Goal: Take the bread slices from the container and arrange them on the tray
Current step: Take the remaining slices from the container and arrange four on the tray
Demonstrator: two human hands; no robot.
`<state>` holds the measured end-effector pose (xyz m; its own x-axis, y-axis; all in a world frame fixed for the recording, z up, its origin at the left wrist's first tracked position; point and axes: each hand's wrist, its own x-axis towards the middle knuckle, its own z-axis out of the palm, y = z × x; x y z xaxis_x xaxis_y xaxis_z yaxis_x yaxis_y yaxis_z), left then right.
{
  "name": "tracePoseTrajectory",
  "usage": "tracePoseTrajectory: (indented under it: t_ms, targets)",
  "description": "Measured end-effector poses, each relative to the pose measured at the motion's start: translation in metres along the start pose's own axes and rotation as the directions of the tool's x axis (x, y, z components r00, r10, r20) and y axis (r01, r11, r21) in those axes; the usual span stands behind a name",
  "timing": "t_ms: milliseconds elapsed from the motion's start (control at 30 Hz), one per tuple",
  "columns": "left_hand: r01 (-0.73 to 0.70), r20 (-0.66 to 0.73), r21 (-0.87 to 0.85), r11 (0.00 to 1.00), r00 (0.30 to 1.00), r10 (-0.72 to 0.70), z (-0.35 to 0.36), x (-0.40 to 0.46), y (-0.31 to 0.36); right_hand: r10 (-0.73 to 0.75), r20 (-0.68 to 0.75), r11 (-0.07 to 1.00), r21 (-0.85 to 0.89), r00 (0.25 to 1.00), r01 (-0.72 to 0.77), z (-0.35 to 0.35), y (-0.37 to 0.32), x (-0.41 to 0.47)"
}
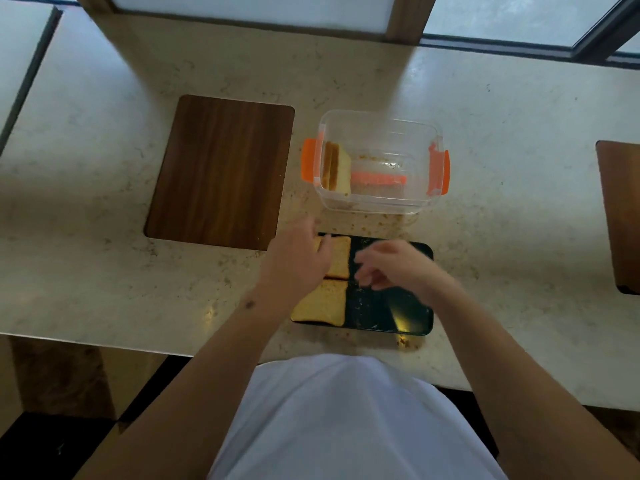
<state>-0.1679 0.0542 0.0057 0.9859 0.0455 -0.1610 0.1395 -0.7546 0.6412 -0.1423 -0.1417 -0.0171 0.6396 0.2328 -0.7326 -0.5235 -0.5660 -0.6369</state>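
Note:
A clear plastic container [381,202] with orange clips stands on the counter; a few bread slices [336,169] lean upright against its left wall. In front of it lies a black tray [381,313]. Two slices rest on the tray's left side: one at the far left corner [341,258], one nearer me [322,304]. My left hand [298,261] hovers over the tray's far left corner, fingers spread, partly covering the far slice. My right hand [391,268] hangs over the tray's middle, blurred, fingers loosely apart, holding nothing.
A dark wooden placemat [221,171] lies left of the container, and another [621,216] sits at the right edge. Crumbs are scattered around the tray and container. The counter's front edge runs just below the tray.

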Motion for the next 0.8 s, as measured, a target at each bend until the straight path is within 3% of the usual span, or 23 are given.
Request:
tracePoseTrajectory:
  t_ms: [133,233,333,433,533,700,800]
  targets:
    - [0.133,0.036,-0.35,0.927,0.991,-0.129,-0.023,0.052,0.05,-0.241,-0.222,0.955,0.12,0.945,0.272,-0.034,-0.067,0.01]
    - [0.303,0.155,-0.505,0.808,0.953,-0.26,-0.024,0.092,0.078,-0.249,-0.343,0.96,0.037,0.906,0.278,-0.044,-0.101,0.044]
    - [0.444,0.283,-0.552,0.705,0.896,-0.343,-0.019,0.125,0.092,-0.101,-0.314,0.992,0.042,0.944,0.121,-0.044,-0.112,0.085]
    - [0.507,0.294,-0.578,0.639,0.86,-0.416,-0.009,0.141,0.093,0.074,-0.218,0.984,0.174,0.973,-0.036,-0.041,-0.106,0.111]
    - [0.568,0.332,-0.546,0.616,0.822,-0.463,0.001,0.142,0.092,0.111,-0.147,0.962,0.266,0.983,-0.068,-0.044,-0.101,0.127]
    - [0.573,0.333,-0.55,0.607,0.817,-0.47,0.015,0.143,0.086,0.111,-0.044,0.948,0.305,0.993,-0.092,-0.052,-0.095,0.132]
    - [0.588,0.355,-0.615,0.525,0.801,-0.483,0.016,0.15,0.084,0.125,-0.052,0.902,0.423,0.991,-0.091,-0.056,-0.087,0.133]
